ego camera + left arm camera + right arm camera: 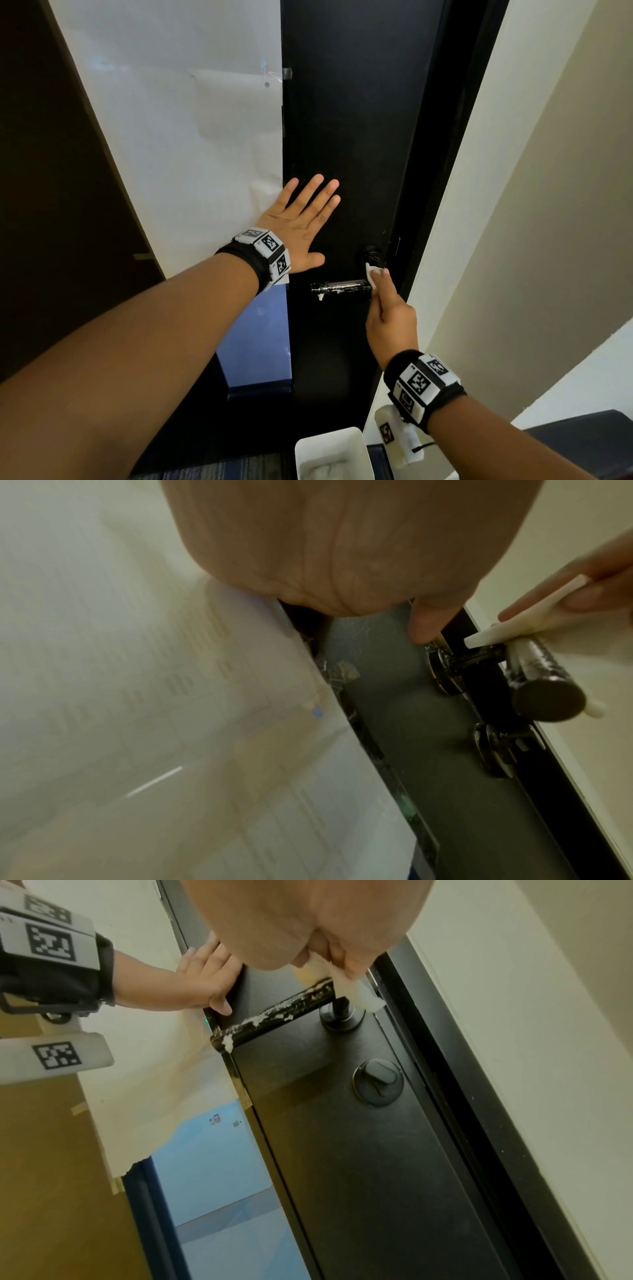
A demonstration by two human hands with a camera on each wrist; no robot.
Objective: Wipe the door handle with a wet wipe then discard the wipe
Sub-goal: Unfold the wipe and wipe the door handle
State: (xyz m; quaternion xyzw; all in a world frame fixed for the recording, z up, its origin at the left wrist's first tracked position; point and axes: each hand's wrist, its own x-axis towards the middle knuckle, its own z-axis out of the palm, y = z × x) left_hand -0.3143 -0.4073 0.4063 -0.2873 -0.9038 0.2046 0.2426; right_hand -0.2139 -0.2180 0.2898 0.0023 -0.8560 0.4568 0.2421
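A black lever door handle, smeared with white streaks, juts left from its round base on the black door. My right hand pinches a folded white wet wipe and holds it against the handle's right end, by the base. My left hand lies flat on the door above and left of the handle, fingers straight and spread.
A white bin stands on the floor below the handle. A thumb-turn lock sits under the handle. White paper covers the panel left of the door. A cream wall runs along the right.
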